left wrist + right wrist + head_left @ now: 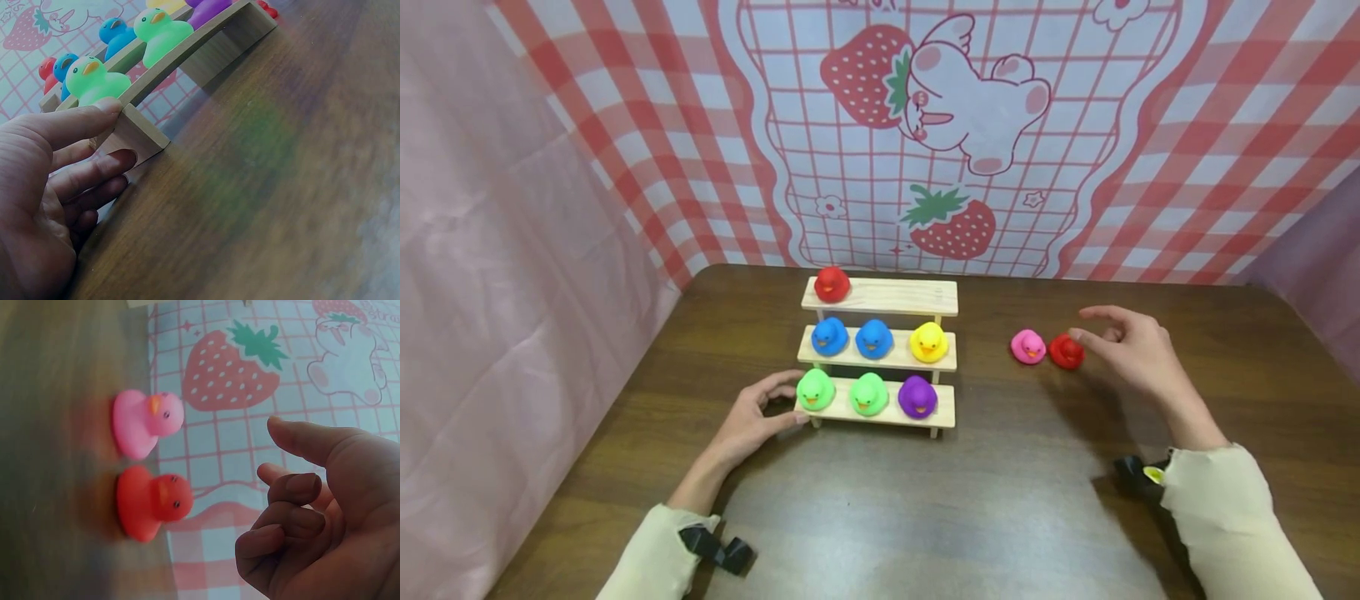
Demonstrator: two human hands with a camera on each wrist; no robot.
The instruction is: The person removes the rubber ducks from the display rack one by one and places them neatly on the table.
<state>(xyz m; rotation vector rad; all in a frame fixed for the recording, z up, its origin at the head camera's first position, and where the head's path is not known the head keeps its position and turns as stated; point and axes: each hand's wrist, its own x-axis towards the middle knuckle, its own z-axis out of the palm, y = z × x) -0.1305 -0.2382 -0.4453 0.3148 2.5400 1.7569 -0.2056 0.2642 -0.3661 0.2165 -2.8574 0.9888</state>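
Observation:
A three-step wooden stand (880,358) bears rubber ducks. My left hand (756,421) grips its lower left end; in the left wrist view the thumb (107,106) lies on the shelf corner and the fingers bend around the end. Beside it sits a green duck (815,390). On the table to the right stand a pink duck (1028,347) and a red duck (1064,353). My right hand (1131,350) hovers beside the red duck, its thumb and index finger spread apart. The right wrist view shows a gap between that hand and the red duck (153,503).
The bottom step also holds another green duck (868,395) and a purple duck (917,398). On the middle step are two blue ducks (874,340) and a yellow duck (928,342); a red duck (832,285) sits top left. A checked strawberry cloth (865,167) hangs behind the table.

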